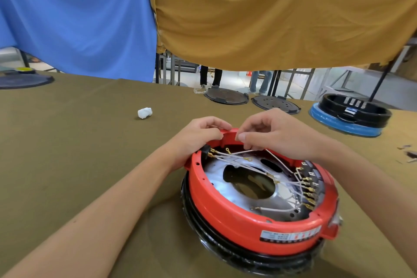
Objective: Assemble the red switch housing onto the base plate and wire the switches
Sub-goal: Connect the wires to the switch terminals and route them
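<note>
The red switch housing (255,216) sits on a black base (225,248), white wires (248,165) crossing inside. At its 12 o'clock rim, the left hand (198,135) grips the edge; the right hand (270,135) pinches a wire.

I see a glossy red plastic housing (255,219) sitting on a black ribbed plastic base (225,248), which rests on a matt olive cloth table cover (67,142). Inside the housing lies a shiny, bare metal plate (228,187), crossed by white fabric-looking wires (248,162) with brass-coloured terminals (308,189).
</note>
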### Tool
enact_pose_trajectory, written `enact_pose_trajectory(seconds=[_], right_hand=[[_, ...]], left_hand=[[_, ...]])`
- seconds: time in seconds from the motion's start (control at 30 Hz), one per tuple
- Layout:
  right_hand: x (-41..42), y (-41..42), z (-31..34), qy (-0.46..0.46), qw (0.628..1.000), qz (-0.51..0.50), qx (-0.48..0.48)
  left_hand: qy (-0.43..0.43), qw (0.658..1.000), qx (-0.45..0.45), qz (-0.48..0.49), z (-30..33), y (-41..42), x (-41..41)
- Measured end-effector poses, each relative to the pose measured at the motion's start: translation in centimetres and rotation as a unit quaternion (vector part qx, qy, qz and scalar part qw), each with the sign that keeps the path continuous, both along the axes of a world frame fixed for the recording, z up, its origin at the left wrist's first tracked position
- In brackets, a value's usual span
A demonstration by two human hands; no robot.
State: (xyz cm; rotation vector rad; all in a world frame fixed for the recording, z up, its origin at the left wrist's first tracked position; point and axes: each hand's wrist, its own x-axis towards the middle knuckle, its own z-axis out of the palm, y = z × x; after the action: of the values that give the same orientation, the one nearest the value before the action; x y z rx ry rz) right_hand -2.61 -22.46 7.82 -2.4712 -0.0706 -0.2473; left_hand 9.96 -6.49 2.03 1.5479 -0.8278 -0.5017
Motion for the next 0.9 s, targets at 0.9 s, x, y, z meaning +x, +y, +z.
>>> enact_pose_trajectory(seconds=[0.9], right_hand=[[-4.2, -4.3, -4.9, -0.050, 0.933, -0.224, 0.278]], left_hand=[[-0.055, 0.986, -0.019, 0.155, 0.8, 0.8, 0.1]])
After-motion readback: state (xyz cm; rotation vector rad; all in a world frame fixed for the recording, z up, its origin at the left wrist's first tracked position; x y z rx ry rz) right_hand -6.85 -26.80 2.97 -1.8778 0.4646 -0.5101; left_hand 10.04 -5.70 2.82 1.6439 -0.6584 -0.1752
